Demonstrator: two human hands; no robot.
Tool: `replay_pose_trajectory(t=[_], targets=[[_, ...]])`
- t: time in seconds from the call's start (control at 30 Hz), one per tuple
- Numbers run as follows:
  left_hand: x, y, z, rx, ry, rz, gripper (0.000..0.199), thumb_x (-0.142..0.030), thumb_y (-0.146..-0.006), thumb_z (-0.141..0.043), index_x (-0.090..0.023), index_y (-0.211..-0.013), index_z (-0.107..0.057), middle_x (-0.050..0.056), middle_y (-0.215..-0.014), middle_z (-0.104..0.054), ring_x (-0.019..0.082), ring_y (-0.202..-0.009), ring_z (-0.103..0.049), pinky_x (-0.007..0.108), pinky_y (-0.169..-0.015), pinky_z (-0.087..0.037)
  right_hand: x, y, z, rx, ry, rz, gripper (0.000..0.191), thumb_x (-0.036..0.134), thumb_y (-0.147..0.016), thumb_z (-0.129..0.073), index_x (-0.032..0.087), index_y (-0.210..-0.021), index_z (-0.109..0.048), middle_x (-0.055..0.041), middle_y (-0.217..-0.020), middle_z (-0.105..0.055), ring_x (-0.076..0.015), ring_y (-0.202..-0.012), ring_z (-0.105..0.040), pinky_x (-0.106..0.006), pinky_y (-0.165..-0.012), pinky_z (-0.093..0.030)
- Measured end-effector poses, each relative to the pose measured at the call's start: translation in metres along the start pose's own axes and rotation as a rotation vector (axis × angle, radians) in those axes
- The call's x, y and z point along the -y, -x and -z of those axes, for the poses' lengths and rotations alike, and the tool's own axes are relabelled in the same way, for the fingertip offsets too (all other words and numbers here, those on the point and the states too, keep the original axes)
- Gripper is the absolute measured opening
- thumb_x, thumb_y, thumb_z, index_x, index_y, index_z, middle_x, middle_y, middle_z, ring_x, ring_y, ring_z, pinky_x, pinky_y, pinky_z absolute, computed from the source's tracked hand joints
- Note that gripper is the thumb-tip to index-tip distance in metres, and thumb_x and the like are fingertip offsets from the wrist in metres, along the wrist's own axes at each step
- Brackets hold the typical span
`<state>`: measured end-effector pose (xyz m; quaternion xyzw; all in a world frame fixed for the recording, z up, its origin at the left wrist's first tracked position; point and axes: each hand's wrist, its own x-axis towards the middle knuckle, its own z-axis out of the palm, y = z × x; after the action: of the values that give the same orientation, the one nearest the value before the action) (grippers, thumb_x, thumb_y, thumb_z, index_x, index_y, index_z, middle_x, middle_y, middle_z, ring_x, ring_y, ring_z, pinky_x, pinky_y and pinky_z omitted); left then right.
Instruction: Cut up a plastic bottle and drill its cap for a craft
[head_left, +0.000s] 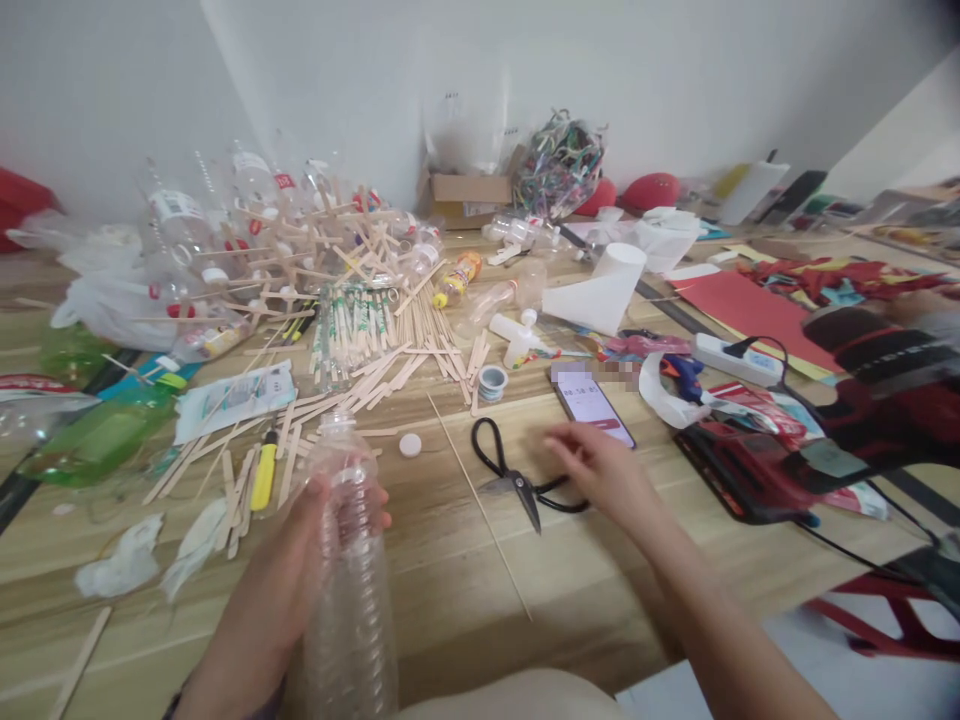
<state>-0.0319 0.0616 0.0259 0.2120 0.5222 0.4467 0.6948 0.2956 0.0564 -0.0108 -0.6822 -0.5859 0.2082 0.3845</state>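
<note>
My left hand (306, 520) is wrapped round a clear ribbed plastic bottle (352, 600). The bottle stands roughly upright at the table's front edge, its neck uncapped. A white bottle cap (410, 445) lies on the wood to the right of the neck. Over the handle of black-handled scissors (517, 482) hovers my right hand (611, 475), fingers stretched out and holding nothing visible. Whether it touches the handle I cannot tell. The scissors lie with blades slightly parted, beside a thin wooden skewer (480, 500). Just beyond that hand is a phone (592, 405) with its screen lit.
Loose craft sticks (382, 375) and a heap of stick-and-bottle assemblies (300, 230) fill the left and back. A yellow-handled tool (264, 472) and green bottle (112, 435) lie left. At right are a red-and-black power drill (862, 400), a power strip (739, 358) and red paper (750, 315).
</note>
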Motion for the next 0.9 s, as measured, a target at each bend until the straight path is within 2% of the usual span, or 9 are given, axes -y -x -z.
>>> replay_pose_trajectory(t=[0.13,0.3,0.43,0.53,0.63,0.67,0.73,0.8,0.9], targets=[[-0.004,-0.002,0.004,0.093,-0.01,0.003,0.056,-0.061,-0.065,-0.078,-0.02,-0.103,-0.068,0.005,-0.082,-0.077,0.021,-0.07,-0.071,0.03,-0.067,-0.056,0.025,0.016,-0.022,0.267,0.188,0.077,0.019,0.025,-0.069,-0.077,0.021,-0.085,-0.07,-0.0094,-0.094,-0.069,-0.0305,-0.096,-0.06,-0.044,-0.09,-0.043],[-0.008,-0.007,0.004,0.32,-0.028,0.07,0.061,-0.065,-0.061,-0.079,-0.02,-0.1,-0.07,0.006,-0.083,-0.076,0.02,-0.069,-0.07,0.029,-0.063,-0.054,0.025,0.013,-0.032,0.398,0.3,0.041,0.017,0.015,-0.069,-0.073,0.019,-0.075,-0.058,-0.0103,-0.086,-0.064,-0.03,-0.088,-0.059,-0.041,-0.08,-0.044],[-0.005,-0.009,-0.003,0.369,-0.004,0.11,0.057,-0.059,-0.057,-0.084,-0.019,-0.096,-0.073,0.006,-0.085,-0.076,0.019,-0.067,-0.069,0.026,-0.057,-0.052,0.024,0.001,-0.018,0.556,0.229,0.03,0.019,0.023,-0.074,-0.068,0.022,-0.07,-0.049,-0.0012,-0.068,-0.06,-0.0204,-0.064,-0.058,-0.03,-0.059,-0.043],[-0.002,-0.01,-0.008,0.362,0.053,0.139,0.05,-0.055,-0.064,-0.083,-0.016,-0.094,-0.075,0.006,-0.084,-0.075,0.018,-0.069,-0.07,0.026,-0.061,-0.053,0.033,-0.004,-0.009,0.638,-0.005,0.052,0.014,0.035,-0.084,-0.057,0.022,-0.084,-0.055,-0.0009,-0.073,-0.066,-0.0189,-0.067,-0.063,-0.029,-0.06,-0.049],[-0.001,-0.011,-0.011,0.387,0.082,0.126,0.044,-0.049,-0.07,-0.08,-0.016,-0.099,-0.074,0.007,-0.085,-0.076,0.02,-0.072,-0.071,0.028,-0.066,-0.054,0.054,-0.005,-0.01,0.611,-0.321,0.076,0.029,0.042,-0.089,-0.053,0.02,-0.107,-0.059,-0.003,-0.079,-0.071,-0.0204,-0.072,-0.068,-0.032,-0.063,-0.053],[-0.001,-0.011,-0.011,0.396,0.08,0.121,0.043,-0.049,-0.073,-0.077,-0.016,-0.101,-0.074,0.008,-0.087,-0.076,0.02,-0.073,-0.071,0.028,-0.066,-0.054,0.063,-0.005,-0.013,0.572,-0.347,0.117,0.027,0.042,-0.09,-0.054,0.02,-0.104,-0.063,-0.0038,-0.08,-0.072,-0.0205,-0.073,-0.068,-0.032,-0.063,-0.053],[-0.002,-0.011,-0.013,0.404,0.075,0.094,0.042,-0.05,-0.08,-0.07,-0.019,-0.107,-0.072,0.007,-0.09,-0.077,0.021,-0.073,-0.071,0.028,-0.065,-0.054,0.081,-0.005,-0.019,0.491,-0.285,0.235,0.026,0.039,-0.092,-0.054,0.02,-0.082,-0.068,-0.005,-0.082,-0.072,-0.0193,-0.074,-0.068,-0.03,-0.063,-0.052],[-0.003,-0.01,-0.014,0.402,0.07,0.053,0.043,-0.054,-0.082,-0.066,-0.021,-0.11,-0.071,0.005,-0.09,-0.076,0.02,-0.071,-0.07,0.027,-0.061,-0.053,0.096,-0.005,-0.027,0.431,-0.234,0.329,0.03,0.034,-0.093,-0.053,0.02,-0.07,-0.066,-0.0036,-0.077,-0.071,-0.0173,-0.069,-0.067,-0.027,-0.06,-0.051],[-0.002,-0.008,-0.013,0.373,0.066,-0.013,0.052,-0.058,-0.076,-0.07,-0.022,-0.114,-0.069,0.004,-0.091,-0.074,0.018,-0.067,-0.067,0.025,-0.057,-0.05,0.108,-0.004,-0.04,0.328,-0.175,0.426,0.019,0.025,-0.09,-0.053,0.02,-0.076,-0.064,-0.001,-0.07,-0.07,-0.0152,-0.06,-0.065,-0.023,-0.054,-0.049]])
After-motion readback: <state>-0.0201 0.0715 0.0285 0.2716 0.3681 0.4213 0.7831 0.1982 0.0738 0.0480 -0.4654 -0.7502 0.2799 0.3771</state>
